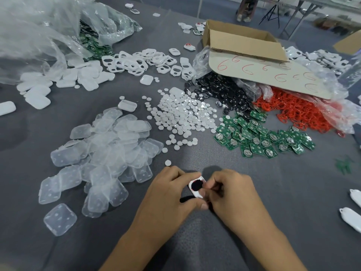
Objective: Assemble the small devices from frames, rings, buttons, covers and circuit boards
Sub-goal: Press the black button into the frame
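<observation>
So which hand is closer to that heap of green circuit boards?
Right. The right hand sits just below the circuit boards in view; the left hand is farther off, lower-left.

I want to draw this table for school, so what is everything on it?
clear covers: heap, see-through, front left
white buttons: heap, white, middle
circuit boards: heap, green, right of the buttons
rings: heap, red, far right
black discs: heap, black, behind the circuit boards
frames: heap, white, back middle
solid covers: heap, white, back left
cardboard box: one, brown, back right
plastic bag: one, clear, back left
half-built device: one, white with black centre, between the hands
left hand: one, holds the device
right hand: one, pinches the device
</observation>
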`<state>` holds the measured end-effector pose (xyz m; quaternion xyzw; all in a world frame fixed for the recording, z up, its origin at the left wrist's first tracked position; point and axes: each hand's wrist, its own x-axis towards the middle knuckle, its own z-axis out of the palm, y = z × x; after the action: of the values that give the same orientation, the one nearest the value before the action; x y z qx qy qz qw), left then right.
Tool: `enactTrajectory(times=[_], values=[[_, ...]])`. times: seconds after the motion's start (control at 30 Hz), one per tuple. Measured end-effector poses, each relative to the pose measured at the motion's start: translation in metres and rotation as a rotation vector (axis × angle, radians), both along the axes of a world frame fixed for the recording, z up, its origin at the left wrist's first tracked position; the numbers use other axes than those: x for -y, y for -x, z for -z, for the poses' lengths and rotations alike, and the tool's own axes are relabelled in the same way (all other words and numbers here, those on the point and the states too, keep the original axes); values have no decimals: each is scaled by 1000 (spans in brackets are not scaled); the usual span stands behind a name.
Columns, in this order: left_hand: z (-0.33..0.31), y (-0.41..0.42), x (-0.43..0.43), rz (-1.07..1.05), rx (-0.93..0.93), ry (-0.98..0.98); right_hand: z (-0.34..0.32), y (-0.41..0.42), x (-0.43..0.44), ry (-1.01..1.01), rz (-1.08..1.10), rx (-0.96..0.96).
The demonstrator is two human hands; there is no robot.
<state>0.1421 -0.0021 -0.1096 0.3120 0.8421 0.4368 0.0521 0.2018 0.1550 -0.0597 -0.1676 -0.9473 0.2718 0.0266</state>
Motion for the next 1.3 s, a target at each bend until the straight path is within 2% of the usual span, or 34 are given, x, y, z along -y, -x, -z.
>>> enactTrajectory(times=[0.13,0.2,0.33,0.4,0.6,0.8,1.03,1.13,1.3], values=[[-3,0,0,20,-2,13,-4,7,-6,-75,-163,-10],[-3,0,0,17,-4,14,-1,2,-5,-42,-113,-49],[-3,-1,-1,-4,-31,32,12,-9,0,196,156,-121],[-4,-1,-1,-13,-34,35,15,-10,3,253,215,-153],[-5,-2,-1,-22,-33,21,23,-16,11,222,229,-227],[-4,-2,-1,-28,-14,17,27,-30,2,412,219,-271],[-3,-3,-1,-35,-28,21,30,-35,2,324,211,-334],[-5,-3,-1,-18,28,56,29,-31,0,301,227,-360],[-10,0,-10,-102,110,-136,22,-9,-9,310,268,-386]])
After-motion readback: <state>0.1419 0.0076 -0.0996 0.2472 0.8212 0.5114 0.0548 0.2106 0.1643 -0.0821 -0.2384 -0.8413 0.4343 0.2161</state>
